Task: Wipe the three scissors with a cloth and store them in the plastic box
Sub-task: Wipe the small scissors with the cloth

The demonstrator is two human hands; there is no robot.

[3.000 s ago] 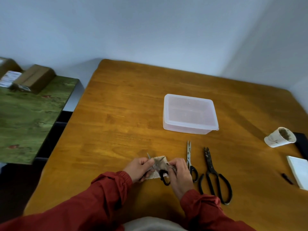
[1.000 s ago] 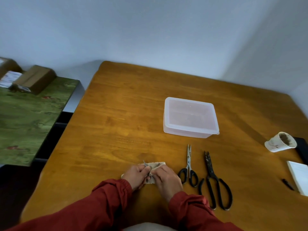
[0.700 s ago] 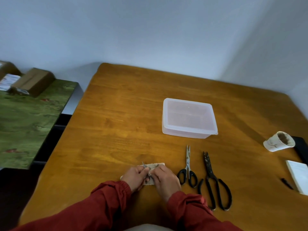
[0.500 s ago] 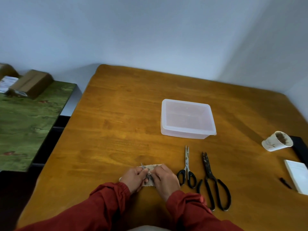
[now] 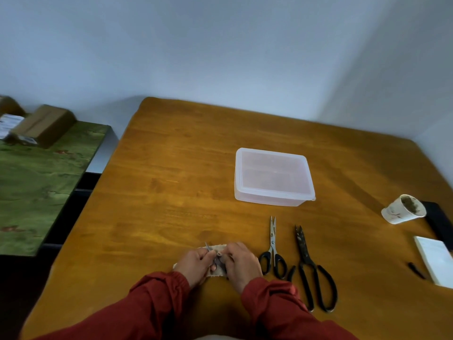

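My left hand and my right hand meet at the table's near edge over a small beige cloth. Between them they hold a small pair of scissors; only its blade tip pokes out past my left fingers, the rest is hidden by hands and cloth. My left fingers pinch the cloth round the blade, my right hand grips the handle end. To the right lie a small black-handled pair of scissors and a large dark, dirty pair of scissors. Behind them stands the translucent plastic box, its lid on.
At the wooden table's right edge lie a tipped paper cup, a black flat object, a white pad and a small black item. A green-topped side table with cardboard boxes stands to the left.
Three seconds ago the scissors' black handle showed below my right hand; now my hands sit closer together and cover it. The blade tip has shifted slightly left. Other scissors and the box lie unmoved.
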